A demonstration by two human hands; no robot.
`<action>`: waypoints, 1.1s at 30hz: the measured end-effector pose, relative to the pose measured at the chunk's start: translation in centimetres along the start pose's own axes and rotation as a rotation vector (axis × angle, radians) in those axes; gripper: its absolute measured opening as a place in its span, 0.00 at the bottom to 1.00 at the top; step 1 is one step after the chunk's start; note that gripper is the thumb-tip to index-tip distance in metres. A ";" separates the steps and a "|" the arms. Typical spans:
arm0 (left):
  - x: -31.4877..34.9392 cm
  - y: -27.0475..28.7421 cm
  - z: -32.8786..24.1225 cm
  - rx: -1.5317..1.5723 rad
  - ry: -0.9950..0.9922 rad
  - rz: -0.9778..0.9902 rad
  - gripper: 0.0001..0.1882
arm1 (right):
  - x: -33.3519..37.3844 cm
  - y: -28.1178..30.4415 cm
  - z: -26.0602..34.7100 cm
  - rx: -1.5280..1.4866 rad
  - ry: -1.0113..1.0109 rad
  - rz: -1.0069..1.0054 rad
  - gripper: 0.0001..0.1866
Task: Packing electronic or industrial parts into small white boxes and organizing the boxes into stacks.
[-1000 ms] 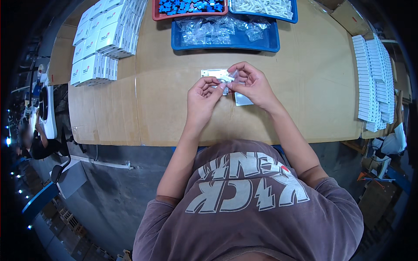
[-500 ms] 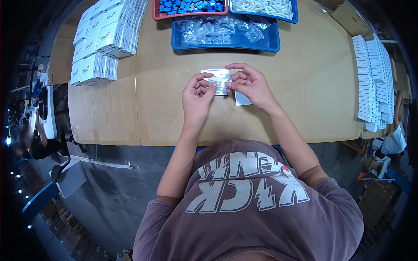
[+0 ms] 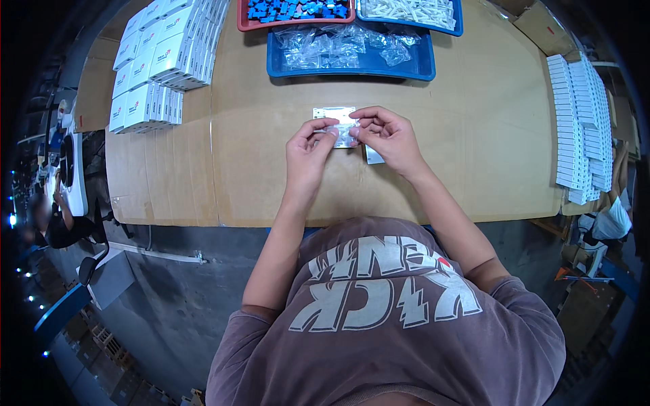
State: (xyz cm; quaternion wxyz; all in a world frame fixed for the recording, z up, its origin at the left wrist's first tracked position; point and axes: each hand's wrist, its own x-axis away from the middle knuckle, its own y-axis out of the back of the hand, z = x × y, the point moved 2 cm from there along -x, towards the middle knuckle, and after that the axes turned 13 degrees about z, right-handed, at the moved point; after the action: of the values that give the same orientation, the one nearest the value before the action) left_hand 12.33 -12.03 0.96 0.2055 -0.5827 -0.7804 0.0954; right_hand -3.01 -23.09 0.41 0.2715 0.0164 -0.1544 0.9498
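Observation:
Over the middle of the table, my left hand and my right hand come close together with fingers curled. Between their thumbs and fingertips they pinch a small, shiny clear plastic bag; the fingers partly cover it, and what it contains is too small to make out. Just behind and under it shows a flat whitish piece, partly hidden by the left fingers. A white box or card lies on the table beneath the right hand, mostly covered by it.
Beyond my hands stands a blue tray of clear plastic bags. Behind it are a red tray of blue pieces and another blue tray of white pieces. White boxes are stacked left and right. A person is far left.
My right hand has shifted slightly left and my left hand slightly right, so the fingertips are closer. The bag reflects less light, and less of the white piece under my right hand shows.

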 end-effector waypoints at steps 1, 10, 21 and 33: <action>0.1 -0.2 -0.2 0.026 0.023 0.011 0.11 | 0.0 -0.1 -0.1 -0.001 0.015 0.008 0.16; -0.2 0.8 0.6 -0.023 -0.002 0.021 0.15 | 0.1 -0.3 -0.2 -0.016 0.001 -0.005 0.15; -0.1 2.6 -0.3 -0.411 0.022 0.087 0.15 | -0.2 0.3 -1.4 0.015 -0.108 -0.002 0.16; -2.2 4.8 -1.5 -1.211 -0.317 0.144 0.11 | -1.6 0.4 -1.9 0.879 0.110 -0.149 0.11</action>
State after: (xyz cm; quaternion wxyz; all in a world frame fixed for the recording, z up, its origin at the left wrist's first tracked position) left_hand 17.64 -12.84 -0.03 -0.2858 -0.6258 -0.6758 -0.2646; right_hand -1.74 -23.62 -1.72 0.3143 0.0906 0.2801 0.9025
